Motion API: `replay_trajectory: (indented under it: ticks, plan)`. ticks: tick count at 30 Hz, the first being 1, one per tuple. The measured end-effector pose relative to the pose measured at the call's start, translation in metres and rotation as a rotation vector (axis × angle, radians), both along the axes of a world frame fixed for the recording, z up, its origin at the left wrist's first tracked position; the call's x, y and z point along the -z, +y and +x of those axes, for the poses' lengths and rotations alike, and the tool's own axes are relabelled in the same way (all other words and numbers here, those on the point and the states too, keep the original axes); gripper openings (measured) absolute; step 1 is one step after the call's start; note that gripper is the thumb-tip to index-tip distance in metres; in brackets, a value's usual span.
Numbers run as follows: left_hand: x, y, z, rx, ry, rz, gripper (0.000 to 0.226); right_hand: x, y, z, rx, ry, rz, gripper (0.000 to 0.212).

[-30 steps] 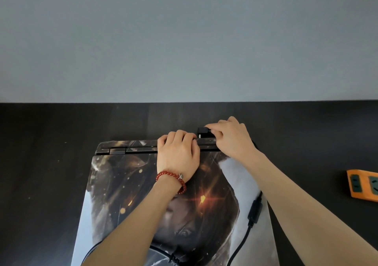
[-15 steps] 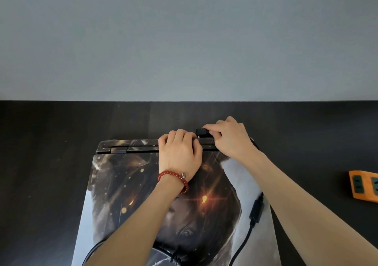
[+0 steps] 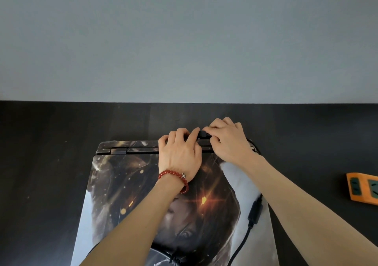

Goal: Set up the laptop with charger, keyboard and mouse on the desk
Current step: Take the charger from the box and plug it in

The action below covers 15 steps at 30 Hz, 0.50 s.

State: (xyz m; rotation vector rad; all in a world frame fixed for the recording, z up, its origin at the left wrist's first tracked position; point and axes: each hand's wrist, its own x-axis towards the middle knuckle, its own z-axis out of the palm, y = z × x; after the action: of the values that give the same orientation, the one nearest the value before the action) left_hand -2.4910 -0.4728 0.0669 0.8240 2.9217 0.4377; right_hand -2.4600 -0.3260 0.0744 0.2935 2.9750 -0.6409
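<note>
A closed laptop [image 3: 126,184] with a picture skin on its lid lies on the black desk [image 3: 41,163], hinge edge away from me. My right hand [image 3: 229,141] pinches the black charger plug [image 3: 203,133] at the laptop's rear edge. The charger cable [image 3: 254,212], with a thick ferrite bead, runs back over the lid's right side toward me. My left hand [image 3: 180,153], with a red bead bracelet at the wrist, presses on the rear of the lid beside the plug, its fingers curled over the hinge edge. Keyboard and mouse are out of view.
An orange power strip [image 3: 363,188] lies at the desk's right edge of view. A grey wall [image 3: 184,40] rises right behind the desk. More black cable [image 3: 163,255] lies on the lid near the bottom of the view.
Both hands stay at the laptop's rear edge. My left fingers have shifted slightly right toward the plug; the right hand still holds the plug in the same place.
</note>
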Motion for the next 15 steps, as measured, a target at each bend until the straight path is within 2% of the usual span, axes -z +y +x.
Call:
replay_trajectory:
  ticks: [10,15]
  plan:
    - [0.0007,0.0004,-0.0015,-0.017,-0.006,0.017,0.042,0.0052,-0.0022,-0.0001,-0.025,0.059,0.058,0.037]
    - [-0.0024,-0.0021,-0.0025,-0.030,-0.104,0.079,0.036,0.0018,-0.0052,0.0039,-0.023,0.056,0.111,0.036]
